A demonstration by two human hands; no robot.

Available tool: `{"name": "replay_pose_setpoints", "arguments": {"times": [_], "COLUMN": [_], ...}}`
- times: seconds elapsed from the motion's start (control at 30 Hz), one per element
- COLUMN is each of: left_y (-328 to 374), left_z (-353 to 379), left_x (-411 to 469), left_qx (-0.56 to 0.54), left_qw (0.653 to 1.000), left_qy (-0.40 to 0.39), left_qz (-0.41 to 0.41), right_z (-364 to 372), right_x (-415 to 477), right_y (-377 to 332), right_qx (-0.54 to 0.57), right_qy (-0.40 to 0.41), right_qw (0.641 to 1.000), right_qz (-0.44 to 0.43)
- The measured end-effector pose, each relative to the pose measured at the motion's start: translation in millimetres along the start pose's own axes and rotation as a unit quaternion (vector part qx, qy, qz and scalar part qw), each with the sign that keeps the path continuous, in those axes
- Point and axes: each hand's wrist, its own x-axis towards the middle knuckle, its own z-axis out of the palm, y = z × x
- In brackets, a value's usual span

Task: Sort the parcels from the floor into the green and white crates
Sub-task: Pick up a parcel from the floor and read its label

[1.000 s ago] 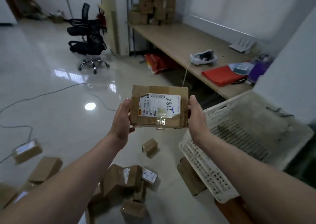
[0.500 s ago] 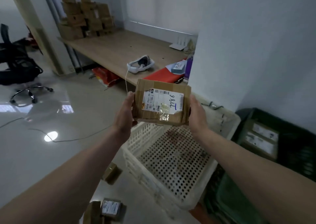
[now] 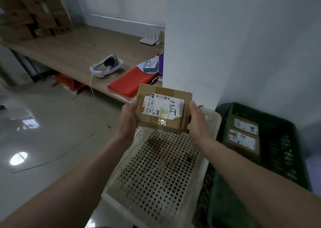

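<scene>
Carried rightward, the parcel (image 3: 163, 111) now hangs over the far end of the white crate (image 3: 156, 179), left hand (image 3: 127, 119) and right hand (image 3: 198, 122) clamped on its side edges; misreading the label could drop it wrongly, with the green crate (image 3: 281, 156) just right

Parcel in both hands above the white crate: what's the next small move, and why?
Probably lower the parcel straight down into the white crate. The left hand and right hand grip its sides just above the crate's far end, and the perforated bottom below is bare. The green crate, which holds two parcels, sits off to the right. The sorting rule isn't visible.
</scene>
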Motion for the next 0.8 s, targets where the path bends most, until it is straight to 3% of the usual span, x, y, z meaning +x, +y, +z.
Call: {"name": "replay_pose_setpoints", "arguments": {"times": [0.13, 0.27, 0.43, 0.8], "left_y": [-54, -115, -172, -288], "left_z": [9, 12, 14, 39], "left_x": [57, 103, 147, 241], "left_qx": [0.059, 0.129, 0.083, 0.015], "left_qw": [0.994, 0.974, 0.959, 0.937], "left_qy": [-0.014, -0.056, -0.081, -0.022], "left_qz": [-0.095, -0.177, -0.26, -0.349], "right_z": [5, 16, 40, 65], "right_x": [28, 61, 100, 186], "right_y": [37, 99, 176, 277], "right_qx": [-0.005, -0.003, 0.014, 0.058], "right_qy": [0.036, 0.1, 0.136, 0.15], "right_qw": [0.998, 0.985, 0.962, 0.944], "right_qz": [0.043, 0.138, 0.236, 0.287]}}
